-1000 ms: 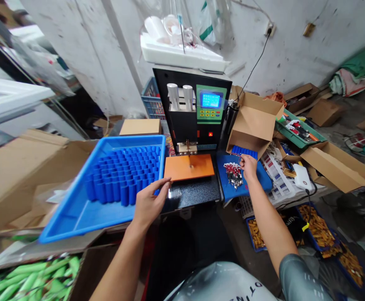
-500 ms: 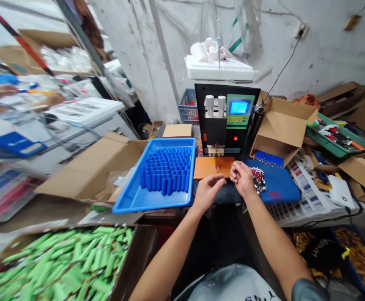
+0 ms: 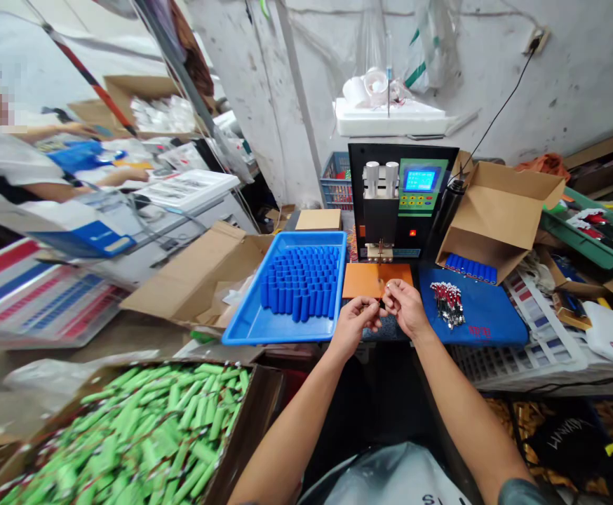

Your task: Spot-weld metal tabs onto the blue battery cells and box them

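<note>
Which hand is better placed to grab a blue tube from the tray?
Probably the left hand: it is nearer the tray and its tubes. The right hand is farther over, nearer the blue mat.

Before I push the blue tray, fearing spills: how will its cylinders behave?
The blue cylinders could tip, standing on narrow ends; fallen ones would likely roll, being round. Close packing may steady the inner ones.

Right hand (image 3: 409,308) has left the wire pile (image 3: 448,305), now at the orange board (image 3: 362,278)'s front edge; left hand (image 3: 356,324) has shifted right, close beside it. View swings left: co-worker (image 3: 12,160) appears, more green cylinders (image 3: 153,435) show.
</note>
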